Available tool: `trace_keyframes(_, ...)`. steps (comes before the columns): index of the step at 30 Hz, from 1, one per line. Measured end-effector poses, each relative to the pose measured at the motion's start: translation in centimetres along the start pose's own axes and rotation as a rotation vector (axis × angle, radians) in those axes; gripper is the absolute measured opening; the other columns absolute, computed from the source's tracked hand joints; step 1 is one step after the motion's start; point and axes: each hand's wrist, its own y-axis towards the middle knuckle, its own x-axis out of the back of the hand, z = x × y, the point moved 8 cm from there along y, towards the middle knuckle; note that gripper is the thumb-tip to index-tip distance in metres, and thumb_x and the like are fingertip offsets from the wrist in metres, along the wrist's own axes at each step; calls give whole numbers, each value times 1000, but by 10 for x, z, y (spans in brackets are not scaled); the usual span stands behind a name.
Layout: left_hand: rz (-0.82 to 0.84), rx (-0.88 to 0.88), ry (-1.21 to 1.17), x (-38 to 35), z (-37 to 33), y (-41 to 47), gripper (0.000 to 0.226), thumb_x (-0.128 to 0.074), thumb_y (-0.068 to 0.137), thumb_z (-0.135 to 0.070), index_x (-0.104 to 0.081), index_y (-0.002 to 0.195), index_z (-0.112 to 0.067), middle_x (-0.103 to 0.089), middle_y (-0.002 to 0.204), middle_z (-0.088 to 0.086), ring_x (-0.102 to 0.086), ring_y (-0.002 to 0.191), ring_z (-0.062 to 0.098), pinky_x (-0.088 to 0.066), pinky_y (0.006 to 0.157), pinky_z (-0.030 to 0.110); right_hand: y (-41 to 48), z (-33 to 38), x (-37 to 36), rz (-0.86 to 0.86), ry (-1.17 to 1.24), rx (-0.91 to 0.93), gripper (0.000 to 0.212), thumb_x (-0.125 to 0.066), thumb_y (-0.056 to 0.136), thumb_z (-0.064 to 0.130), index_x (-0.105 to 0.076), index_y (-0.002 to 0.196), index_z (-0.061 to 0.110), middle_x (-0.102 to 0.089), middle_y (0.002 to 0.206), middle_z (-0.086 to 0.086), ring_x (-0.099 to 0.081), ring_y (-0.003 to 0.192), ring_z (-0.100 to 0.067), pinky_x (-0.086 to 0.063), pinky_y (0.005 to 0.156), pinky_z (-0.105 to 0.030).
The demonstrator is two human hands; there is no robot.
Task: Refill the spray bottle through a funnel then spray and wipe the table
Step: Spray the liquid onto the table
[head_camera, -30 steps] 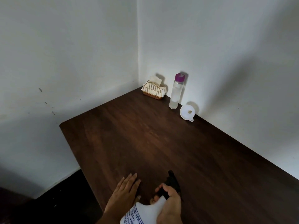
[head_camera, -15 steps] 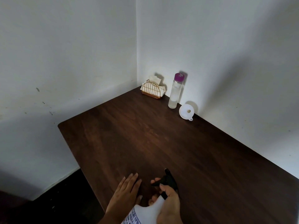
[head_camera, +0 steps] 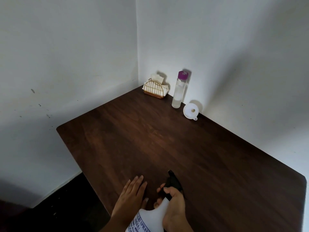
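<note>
1. Head view, near edge: the right hand (head_camera: 173,208) grips the neck of the white spray bottle (head_camera: 150,220), with its fingers curled round the black trigger head (head_camera: 173,183). The bottle leans forward, its nozzle pointing away over the tabletop (head_camera: 167,144). Blue print shows on its side, and its base is cut off by the bottom of the frame.
2. Head view, beside it: the left hand (head_camera: 132,196) lies flat on the dark wooden tabletop with its fingers straight and together, holding nothing. It is just left of the spray bottle's shoulder.
3. Head view, far corner: a clear water bottle (head_camera: 178,92) with a purple cap (head_camera: 183,75) stands upright against the wall. It is partly filled with clear liquid.
4. Head view, same corner: a white funnel (head_camera: 191,111) lies on its side just right of the water bottle, its wide mouth facing the camera. Both are well apart from the hands.
5. Head view, left of the water bottle: a gold wire napkin holder (head_camera: 154,90) with white napkins (head_camera: 157,77) sits in the corner where the two pale walls meet.
6. Head view, lower left: dark floor (head_camera: 58,206) shows beyond the tabletop's edge.
</note>
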Motion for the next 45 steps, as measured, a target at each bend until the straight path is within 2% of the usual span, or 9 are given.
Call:
trace_keyframes(3,17,6,-5,2,-1,-1,50,-38,74,-46,-69,103,-20,-67,116,1,-63,107,16,0,111,25,-3,-4,1,-7,26,43,31,-34,96,-4,-50,69,-1,-46,72,-16,-35,58,-25,-29,55,-35)
trace_keyframes(10,28,-3,-15,3,-3,-2,50,-39,73,-44,-68,104,-19,-67,115,3,-64,106,18,-2,109,26,-2,-3,-11,118,173,100,32,-33,97,4,-53,121,-1,-59,106,-17,-54,84,-27,-39,66,-37)
trace_keyframes(17,-119,-41,24,11,-6,-6,52,-38,76,-36,-64,112,-8,-65,117,13,-63,108,28,-24,101,34,6,-14,-6,146,345,151,23,-46,86,8,-69,84,4,-68,90,-16,-57,75,-30,-44,75,-39)
trace_keyframes(22,-83,-42,-4,15,-8,-5,50,-37,79,-32,-64,110,-3,-64,116,18,-62,106,34,-48,87,51,15,-17,-1,118,360,148,25,-48,82,10,-72,74,10,-71,80,-10,-49,60,-22,-38,57,-30)
trace_keyframes(25,-74,-32,-14,14,-8,-6,50,-34,85,-34,-63,110,-2,-63,118,19,-61,108,34,-48,84,54,17,-18,0,107,346,142,23,-49,81,10,-71,74,10,-71,75,-8,-46,48,-18,-36,50,-26)
trace_keyframes(28,-52,-11,-31,15,-5,-7,66,-9,98,-39,-63,111,-4,-63,119,17,-60,110,32,-49,85,53,19,-18,4,57,299,146,18,-47,80,8,-63,71,9,-64,60,-5,-40,37,-16,-35,45,-25)
trace_keyframes(33,-46,0,-78,10,-5,-6,50,-33,85,-33,-60,116,-4,-58,126,18,-55,117,33,-40,96,52,19,-21,6,75,297,132,15,-47,78,7,-60,71,8,-59,62,-6,-37,37,-16,-33,43,-26)
trace_keyframes(38,-24,14,-113,4,-2,-6,55,-28,87,-35,-54,124,-3,-50,135,19,-46,127,34,-27,105,51,16,-16,-2,183,249,166,28,-46,82,7,-70,96,10,-72,87,-6,-46,45,-14,-39,49,-25)
trace_keyframes(45,-44,-4,-108,-1,-1,-6,61,-18,90,-41,-42,135,-8,-36,147,14,-28,138,28,-12,113,41,7,-13,8,18,109,179,16,-51,79,5,-65,72,8,-63,65,-6,-42,40,-16,-38,48,-25)
